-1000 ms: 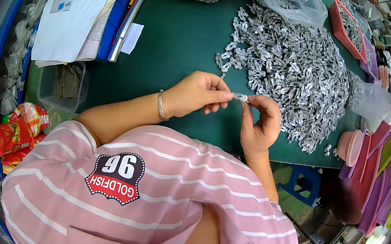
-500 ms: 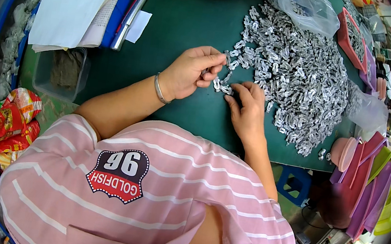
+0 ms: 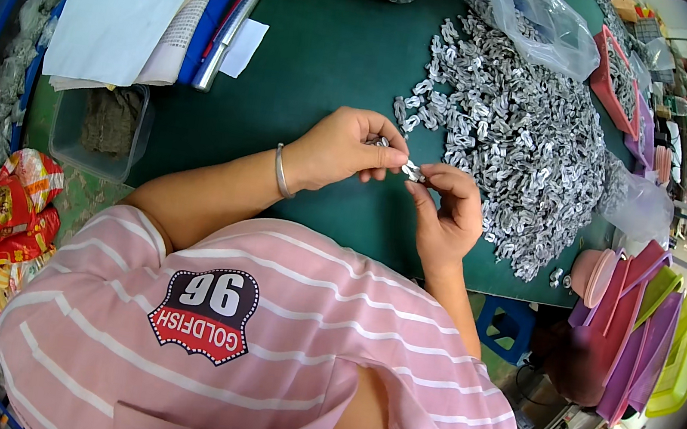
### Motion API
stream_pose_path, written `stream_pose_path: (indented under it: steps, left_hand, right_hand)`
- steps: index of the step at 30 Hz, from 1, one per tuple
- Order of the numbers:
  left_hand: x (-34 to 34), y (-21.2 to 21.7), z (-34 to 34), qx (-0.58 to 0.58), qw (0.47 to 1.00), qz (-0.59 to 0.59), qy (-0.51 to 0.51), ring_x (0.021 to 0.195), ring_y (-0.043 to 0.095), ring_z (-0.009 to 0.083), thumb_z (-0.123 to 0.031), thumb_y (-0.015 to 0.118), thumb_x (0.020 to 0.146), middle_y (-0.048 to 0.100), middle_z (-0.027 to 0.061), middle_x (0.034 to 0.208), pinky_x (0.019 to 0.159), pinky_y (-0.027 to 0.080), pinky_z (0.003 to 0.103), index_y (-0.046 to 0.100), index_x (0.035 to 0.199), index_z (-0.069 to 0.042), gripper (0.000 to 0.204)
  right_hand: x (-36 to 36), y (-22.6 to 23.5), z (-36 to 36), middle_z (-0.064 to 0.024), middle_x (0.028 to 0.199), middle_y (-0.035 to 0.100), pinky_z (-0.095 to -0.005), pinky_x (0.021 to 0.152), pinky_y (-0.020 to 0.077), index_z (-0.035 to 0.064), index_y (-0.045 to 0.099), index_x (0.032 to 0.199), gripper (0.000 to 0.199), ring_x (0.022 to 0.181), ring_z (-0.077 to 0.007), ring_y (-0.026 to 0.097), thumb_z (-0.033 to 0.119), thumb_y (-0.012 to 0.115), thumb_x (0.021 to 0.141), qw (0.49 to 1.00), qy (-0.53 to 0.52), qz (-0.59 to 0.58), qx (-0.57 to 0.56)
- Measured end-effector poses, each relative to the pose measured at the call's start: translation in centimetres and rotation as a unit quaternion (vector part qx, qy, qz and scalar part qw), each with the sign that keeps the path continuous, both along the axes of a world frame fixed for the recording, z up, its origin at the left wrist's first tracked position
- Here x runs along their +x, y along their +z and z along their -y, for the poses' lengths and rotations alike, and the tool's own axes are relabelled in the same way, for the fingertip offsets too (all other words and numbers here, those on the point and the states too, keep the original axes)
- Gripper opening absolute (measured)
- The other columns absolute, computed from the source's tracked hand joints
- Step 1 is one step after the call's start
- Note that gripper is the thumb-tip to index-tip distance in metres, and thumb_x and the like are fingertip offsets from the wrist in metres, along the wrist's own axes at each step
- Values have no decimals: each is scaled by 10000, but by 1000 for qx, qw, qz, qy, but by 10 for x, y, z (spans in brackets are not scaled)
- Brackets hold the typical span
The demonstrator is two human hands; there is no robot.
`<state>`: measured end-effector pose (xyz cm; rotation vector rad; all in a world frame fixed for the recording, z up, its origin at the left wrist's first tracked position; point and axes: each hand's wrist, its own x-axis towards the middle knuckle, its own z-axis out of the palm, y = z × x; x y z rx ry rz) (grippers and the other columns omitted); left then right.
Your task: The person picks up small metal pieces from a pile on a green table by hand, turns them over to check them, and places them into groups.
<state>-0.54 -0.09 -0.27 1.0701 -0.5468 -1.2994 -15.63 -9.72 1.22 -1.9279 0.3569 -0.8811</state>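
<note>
My left hand [image 3: 350,151], a silver bangle at its wrist, is closed with thumb and index finger pinching a small silver metal piece [image 3: 412,171]. More silver metal shows within its curled fingers; how many pieces is hidden. My right hand [image 3: 450,220] pinches the other end of the small piece between thumb and fingertips, so the two hands nearly meet over the green table [image 3: 320,64]. Just beyond them spreads a big heap of similar looped metal pieces [image 3: 536,136], with a few strays [image 3: 409,110] along its left edge.
A clear plastic bag [image 3: 542,24] lies over the heap's far side, near a pink tray [image 3: 617,81]. Papers [image 3: 126,21] and a metal tube [image 3: 232,35] lie at the far left, above a clear bin [image 3: 98,130]. Coloured trays [image 3: 648,341] stand at right, past a pink bowl [image 3: 594,274].
My hands have come together and now share a small metal piece. The right hand has lifted off the table, and the loose pieces that lay between the hands are gone from there.
</note>
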Motion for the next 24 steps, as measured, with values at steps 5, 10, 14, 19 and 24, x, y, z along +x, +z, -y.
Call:
stream_pose_path:
  steps: [5,10,14,19,24]
  left_hand:
    - [4,-3,-2,-10,991,-132,-14,667,595,117,-121,584,841,607,58,812,565,484,214,571,922,-14,134]
    - [14,0,-2,-29,966,-255,10,713,612,155,-110,503,861,594,66,843,557,497,228,557,945,-34,126]
    - [18,-6,0,-41,944,-322,61,653,539,118,-120,503,854,528,28,794,465,384,187,547,901,-47,97]
    - [14,-6,0,-11,978,-188,90,573,470,71,-115,564,842,509,14,734,426,326,175,542,904,-42,98]
    - [5,1,-1,33,997,-26,68,487,432,42,-134,632,818,510,0,625,406,324,166,555,883,-27,147]
  right_hand:
    - [13,20,-13,-154,876,596,-254,660,496,-31,537,848,200,762,-180,597,-119,647,706,989,24,60,135]
    - [11,6,12,-107,808,588,-239,562,454,-16,560,782,61,679,-149,576,-22,620,773,993,-57,-96,41]
    - [27,-2,16,-135,757,548,-345,571,457,-7,581,799,171,632,-279,551,141,660,768,949,-64,-268,-152]
    - [26,-4,15,-130,800,567,-376,612,464,-3,589,807,146,690,-309,569,124,637,754,930,-56,-333,-143]
    - [17,-3,16,-130,768,592,-326,587,472,5,581,803,68,656,-279,583,6,624,751,963,-39,-238,-124]
